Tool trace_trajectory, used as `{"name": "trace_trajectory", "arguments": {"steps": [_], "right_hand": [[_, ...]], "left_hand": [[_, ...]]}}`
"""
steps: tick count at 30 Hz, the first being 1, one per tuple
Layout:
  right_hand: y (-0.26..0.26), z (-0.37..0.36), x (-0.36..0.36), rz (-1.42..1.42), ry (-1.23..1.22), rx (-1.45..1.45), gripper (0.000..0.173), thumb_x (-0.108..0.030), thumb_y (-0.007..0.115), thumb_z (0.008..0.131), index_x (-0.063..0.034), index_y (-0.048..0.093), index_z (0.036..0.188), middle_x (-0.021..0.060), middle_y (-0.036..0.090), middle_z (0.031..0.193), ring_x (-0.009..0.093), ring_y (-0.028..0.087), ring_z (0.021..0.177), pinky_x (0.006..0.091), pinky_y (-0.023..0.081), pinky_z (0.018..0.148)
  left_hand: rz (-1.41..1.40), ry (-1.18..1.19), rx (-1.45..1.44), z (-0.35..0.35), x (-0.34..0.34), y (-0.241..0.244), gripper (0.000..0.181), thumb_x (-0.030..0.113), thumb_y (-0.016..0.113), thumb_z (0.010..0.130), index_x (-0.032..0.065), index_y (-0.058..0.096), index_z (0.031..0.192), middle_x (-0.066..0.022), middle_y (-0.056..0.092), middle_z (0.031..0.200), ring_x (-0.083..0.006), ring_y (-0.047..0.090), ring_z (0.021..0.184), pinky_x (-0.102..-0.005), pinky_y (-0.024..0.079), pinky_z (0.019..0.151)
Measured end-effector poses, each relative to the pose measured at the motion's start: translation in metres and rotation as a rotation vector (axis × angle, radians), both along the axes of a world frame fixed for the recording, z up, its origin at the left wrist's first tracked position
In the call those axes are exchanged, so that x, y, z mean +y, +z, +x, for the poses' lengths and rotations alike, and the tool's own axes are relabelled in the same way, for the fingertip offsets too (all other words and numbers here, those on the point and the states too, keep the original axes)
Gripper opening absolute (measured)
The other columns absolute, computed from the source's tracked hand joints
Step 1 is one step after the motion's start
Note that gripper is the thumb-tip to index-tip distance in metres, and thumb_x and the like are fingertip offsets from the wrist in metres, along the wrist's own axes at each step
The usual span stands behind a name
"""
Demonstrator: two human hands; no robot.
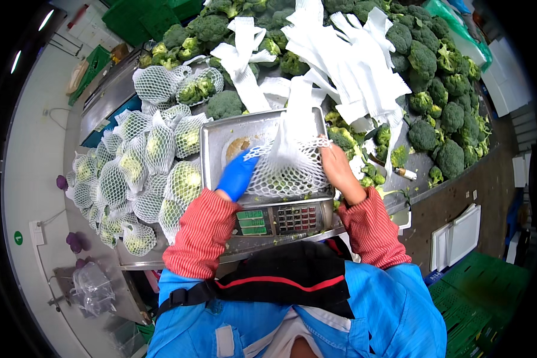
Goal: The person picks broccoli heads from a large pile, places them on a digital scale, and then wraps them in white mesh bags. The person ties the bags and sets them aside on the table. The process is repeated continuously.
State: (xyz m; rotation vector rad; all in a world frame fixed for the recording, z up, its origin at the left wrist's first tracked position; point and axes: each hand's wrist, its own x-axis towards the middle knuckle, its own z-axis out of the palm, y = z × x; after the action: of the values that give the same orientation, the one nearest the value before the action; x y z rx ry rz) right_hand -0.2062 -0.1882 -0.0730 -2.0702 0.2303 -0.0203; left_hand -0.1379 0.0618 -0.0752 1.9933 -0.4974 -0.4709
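My left hand (238, 175), in a blue glove, grips the left edge of a white foam net sleeve (286, 168), which is stretched wide. At the sleeve's right edge, my bare right hand (337, 166) holds the mesh. Some green shows through the lower mesh; what lies inside cannot be told clearly. Both hands are over the metal tray (212, 129) of a digital weighing scale (275, 219), whose display is lit. The sleeve's narrow end reaches up past the tray's far rim. Loose foam sleeves (349, 67) lie piled beyond the tray.
Netted broccoli heads (132, 165) crowd the table's left side. Bare broccoli heads (423, 98) are heaped at the back and right. A knife with a pale handle (405, 173) lies right of the scale. Green crates (474, 300) stand at lower right.
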Motion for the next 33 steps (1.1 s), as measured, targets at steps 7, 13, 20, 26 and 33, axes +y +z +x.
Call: {"name": "trace_trajectory", "arguments": {"steps": [7, 13, 20, 26, 33], "right_hand": [[0.015, -0.015, 0.015, 0.714, -0.142, 0.205, 0.039, -0.023, 0.032, 0.090, 0.0099, 0.054, 0.089, 0.0148, 0.060, 0.084, 0.017, 0.053, 0.076, 0.0305, 0.042, 0.070], [0.039, -0.034, -0.005, 0.469, 0.184, 0.107, 0.030, -0.019, 0.037, 0.089, 0.0052, 0.054, 0.083, 0.0169, 0.058, 0.079, 0.019, 0.054, 0.073, 0.0346, 0.042, 0.063], [0.050, -0.003, 0.022, 1.419, -0.069, 0.269, 0.027, -0.022, 0.043, 0.088, -0.0001, 0.057, 0.091, 0.0071, 0.062, 0.082, 0.017, 0.061, 0.070, 0.0271, 0.049, 0.069], [0.022, -0.035, 0.100, 1.400, 0.081, 0.437, 0.041, -0.033, 0.034, 0.096, -0.0021, 0.050, 0.118, 0.0090, 0.060, 0.109, 0.017, 0.060, 0.091, 0.0308, 0.050, 0.077], [0.038, -0.020, -0.026, -0.162, -0.080, -0.230, 0.035, -0.028, 0.061, 0.080, -0.0026, 0.055, 0.103, 0.0126, 0.060, 0.084, 0.023, 0.059, 0.071, 0.0334, 0.047, 0.063]], "left_hand": [[-0.650, 0.317, 1.000, -0.030, -0.027, 0.029, 0.057, 0.046, 0.027, 0.094, 0.0016, 0.040, 0.128, -0.0137, 0.050, 0.123, -0.0233, 0.053, 0.108, -0.0345, 0.042, 0.094], [-0.884, 0.318, 0.870, -0.065, -0.012, 0.040, 0.055, 0.047, 0.030, 0.094, 0.0039, 0.041, 0.126, -0.0104, 0.050, 0.122, -0.0234, 0.052, 0.108, -0.0351, 0.043, 0.093], [-0.809, 0.147, 0.769, -0.076, 0.006, 0.039, 0.047, 0.032, 0.036, 0.093, 0.0011, 0.040, 0.127, -0.0161, 0.049, 0.124, -0.0288, 0.048, 0.113, -0.0414, 0.037, 0.099], [-1.274, 0.062, 0.982, -0.035, 0.031, 0.010, 0.047, 0.034, 0.031, 0.094, 0.0034, 0.039, 0.129, -0.0149, 0.044, 0.130, -0.0303, 0.043, 0.118, -0.0443, 0.033, 0.101], [-1.258, 0.501, 0.611, 0.100, 0.145, 0.044, 0.048, 0.034, 0.036, 0.093, 0.0042, 0.039, 0.130, -0.0138, 0.045, 0.130, -0.0277, 0.044, 0.117, -0.0424, 0.033, 0.101]]}}
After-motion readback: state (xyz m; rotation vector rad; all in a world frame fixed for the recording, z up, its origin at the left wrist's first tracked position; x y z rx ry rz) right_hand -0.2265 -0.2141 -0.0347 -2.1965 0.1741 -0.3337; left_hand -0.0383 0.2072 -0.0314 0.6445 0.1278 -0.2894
